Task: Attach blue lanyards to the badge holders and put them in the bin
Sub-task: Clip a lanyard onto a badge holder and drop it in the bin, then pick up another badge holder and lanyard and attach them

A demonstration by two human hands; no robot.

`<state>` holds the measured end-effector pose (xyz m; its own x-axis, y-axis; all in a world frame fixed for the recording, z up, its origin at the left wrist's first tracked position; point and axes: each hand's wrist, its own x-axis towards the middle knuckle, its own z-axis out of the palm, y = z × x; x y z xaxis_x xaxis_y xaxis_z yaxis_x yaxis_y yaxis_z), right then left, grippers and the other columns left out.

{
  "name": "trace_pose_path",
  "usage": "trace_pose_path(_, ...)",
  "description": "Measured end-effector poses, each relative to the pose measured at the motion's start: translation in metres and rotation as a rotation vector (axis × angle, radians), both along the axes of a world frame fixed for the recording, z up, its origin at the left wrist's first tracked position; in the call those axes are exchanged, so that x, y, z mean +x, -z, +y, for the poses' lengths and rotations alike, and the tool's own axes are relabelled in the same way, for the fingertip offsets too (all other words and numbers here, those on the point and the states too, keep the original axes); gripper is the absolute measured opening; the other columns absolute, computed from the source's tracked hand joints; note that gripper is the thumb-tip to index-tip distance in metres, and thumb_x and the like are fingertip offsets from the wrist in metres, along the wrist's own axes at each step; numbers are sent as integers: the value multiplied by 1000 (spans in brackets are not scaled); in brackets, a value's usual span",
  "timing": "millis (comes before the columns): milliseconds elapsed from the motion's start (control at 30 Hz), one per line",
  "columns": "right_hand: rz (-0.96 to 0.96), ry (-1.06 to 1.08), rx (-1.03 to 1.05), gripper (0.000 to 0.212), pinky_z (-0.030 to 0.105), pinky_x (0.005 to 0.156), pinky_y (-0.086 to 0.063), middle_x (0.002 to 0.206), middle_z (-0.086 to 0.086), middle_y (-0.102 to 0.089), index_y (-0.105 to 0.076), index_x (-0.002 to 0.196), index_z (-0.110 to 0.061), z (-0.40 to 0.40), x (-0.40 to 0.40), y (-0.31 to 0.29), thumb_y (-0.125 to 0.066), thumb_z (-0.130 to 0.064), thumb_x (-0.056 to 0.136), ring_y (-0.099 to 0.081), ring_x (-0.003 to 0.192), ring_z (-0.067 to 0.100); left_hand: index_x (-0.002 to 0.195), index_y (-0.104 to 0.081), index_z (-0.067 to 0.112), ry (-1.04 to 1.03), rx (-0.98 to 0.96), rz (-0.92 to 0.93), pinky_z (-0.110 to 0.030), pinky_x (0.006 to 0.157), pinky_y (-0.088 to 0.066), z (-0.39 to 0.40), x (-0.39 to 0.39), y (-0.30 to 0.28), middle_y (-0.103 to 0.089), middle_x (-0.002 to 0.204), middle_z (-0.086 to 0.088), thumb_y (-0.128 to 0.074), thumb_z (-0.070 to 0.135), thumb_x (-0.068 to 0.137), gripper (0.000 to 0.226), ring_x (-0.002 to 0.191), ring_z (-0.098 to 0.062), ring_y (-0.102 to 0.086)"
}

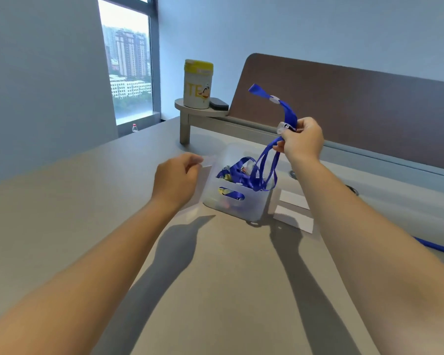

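My right hand (301, 140) is raised above the bin and grips a blue lanyard (289, 111) near its clear clip. The strap's end sticks up and to the left, and its loops hang down into the bin. My left hand (176, 178) pinches the top edge of a clear badge holder (205, 172), which hangs down just left of the bin. The translucent plastic bin (251, 206) stands on the table between my hands. Inside it lies a tangle of blue lanyards with badge holders.
Two white cards (294, 212) lie on the grey table (228, 265) right of the bin. Another blue strap (436, 248) shows at the right edge. A yellow-lidded canister (198, 84) and a dark block stand on a small shelf (203, 112) behind. A brown partition (356, 106) borders the desk.
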<state>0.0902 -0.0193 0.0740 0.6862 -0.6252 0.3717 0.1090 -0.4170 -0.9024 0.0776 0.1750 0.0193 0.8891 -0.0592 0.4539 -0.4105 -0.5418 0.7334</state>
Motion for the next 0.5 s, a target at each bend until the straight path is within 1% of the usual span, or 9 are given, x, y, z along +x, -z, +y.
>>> trace_pose_path(67, -7, 19, -20, 10, 13, 47, -51, 94, 10, -59, -46, 93, -12, 1, 16, 5, -54, -15, 91, -62, 72, 18, 116, -57, 5, -1, -9, -13, -28, 82, -44, 1, 10, -2, -61, 121, -13, -43, 12, 92, 28, 98, -21, -52)
trace_pose_path(100, 12, 28, -36, 9, 13, 49, -52, 96, 11, -59, -46, 95, -11, 2, 24, 10, -53, -15, 91, -63, 75, 20, 115, -57, 5, -2, -12, -20, -26, 81, -42, 1, 14, -2, -62, 120, -13, -44, 12, 92, 28, 94, -16, -49)
trace_pose_path(167, 100, 38, -120, 8, 26, 67, -58, 105, 16, -62, -49, 98, -9, 4, 36, 25, -52, -11, 91, -65, 88, 26, 115, -58, 6, -5, -16, -29, -23, 79, -39, 1, 20, -2, -62, 120, -12, -44, 12, 92, 27, 91, -11, -44)
trace_pose_path(200, 176, 42, -213, 12, 32, 76, -57, 109, 17, -62, -52, 103, -7, 5, 41, 33, -51, -9, 91, -64, 94, 29, 115, -58, 6, -8, -16, -30, -23, 79, -39, 2, 23, -1, -62, 120, -12, -44, 12, 92, 27, 91, -11, -43)
trace_pose_path(267, 375, 47, -460, 22, 30, 79, -48, 114, 18, -62, -55, 112, -2, 6, 46, 47, -51, -7, 91, -61, 101, 31, 115, -58, 6, -10, -13, -33, -22, 79, -38, 2, 26, 1, -62, 120, -11, -44, 12, 92, 27, 91, -10, -43)
trace_pose_path(300, 464, 41, -578, 24, 29, 76, -44, 114, 19, -63, -57, 114, -1, 6, 46, 51, -52, -6, 91, -60, 101, 32, 115, -58, 7, -11, -9, -34, -22, 79, -38, 3, 26, 2, -62, 120, -11, -44, 12, 92, 27, 91, -10, -43)
trace_pose_path(367, 615, 10, -732, 24, 30, 72, -41, 111, 20, -64, -60, 112, 1, 6, 45, 53, -52, -3, 89, -58, 90, 31, 115, -57, 7, -15, 2, -35, -21, 78, -38, 4, 27, 4, -62, 120, -11, -44, 13, 92, 27, 91, -10, -43)
trace_pose_path(433, 720, -35, -803, 26, 30, 70, -41, 109, 20, -64, -62, 111, 1, 6, 42, 51, -52, 1, 87, -51, 80, 27, 116, -57, 7, -20, 19, -37, -21, 78, -38, 4, 27, 5, -62, 121, -11, -43, 13, 92, 28, 91, -10, -43)
trace_pose_path(500, 804, -117, -865, 31, 30, 75, -44, 112, 19, -63, -60, 116, -1, 7, 38, 48, -52, 1, 87, -49, 81, 25, 116, -57, 7, -23, 37, -43, -22, 78, -38, 3, 25, 5, -61, 121, -11, -43, 13, 92, 28, 92, -12, -45)
